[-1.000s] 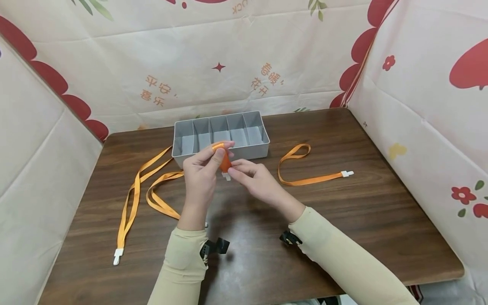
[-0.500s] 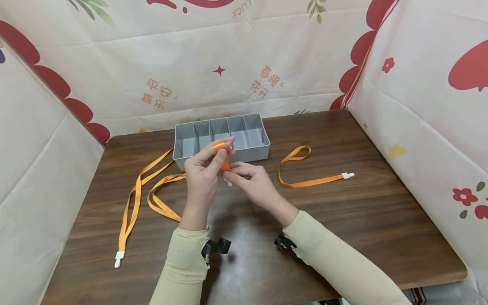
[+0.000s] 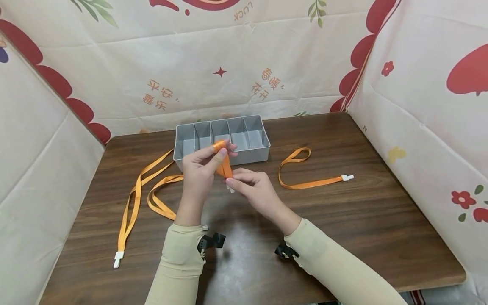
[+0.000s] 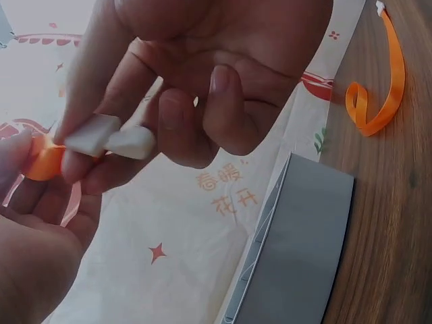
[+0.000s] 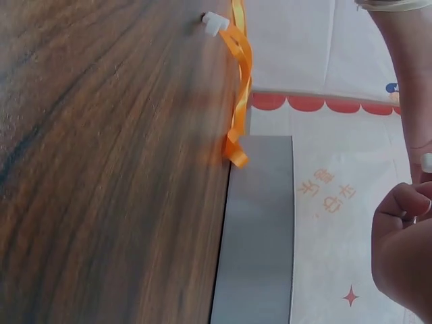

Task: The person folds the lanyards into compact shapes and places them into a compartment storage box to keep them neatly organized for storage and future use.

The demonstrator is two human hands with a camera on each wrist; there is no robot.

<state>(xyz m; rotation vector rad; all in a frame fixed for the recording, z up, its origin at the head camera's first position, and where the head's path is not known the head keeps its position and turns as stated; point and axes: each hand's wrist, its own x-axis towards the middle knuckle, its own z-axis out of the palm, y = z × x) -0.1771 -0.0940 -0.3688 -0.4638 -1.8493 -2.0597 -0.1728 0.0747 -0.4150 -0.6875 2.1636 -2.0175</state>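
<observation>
You work in a booth-like enclosure (image 3: 415, 97), wider setting unclear: printed white cloth (image 3: 213, 95) walls the far edge and both sides of the desk (image 3: 381, 237), red scallops (image 3: 349, 80) trailing to its far corners.

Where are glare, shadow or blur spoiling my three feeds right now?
Head view: pale glare on the table between the forearms, dark shadow beside the left sleeve; left wrist view: white clip slightly blurred, backdrop cloth washed out at upper left; right wrist view: hazy overall, the orange straps reflected as faint smears on the tabletop.
</observation>
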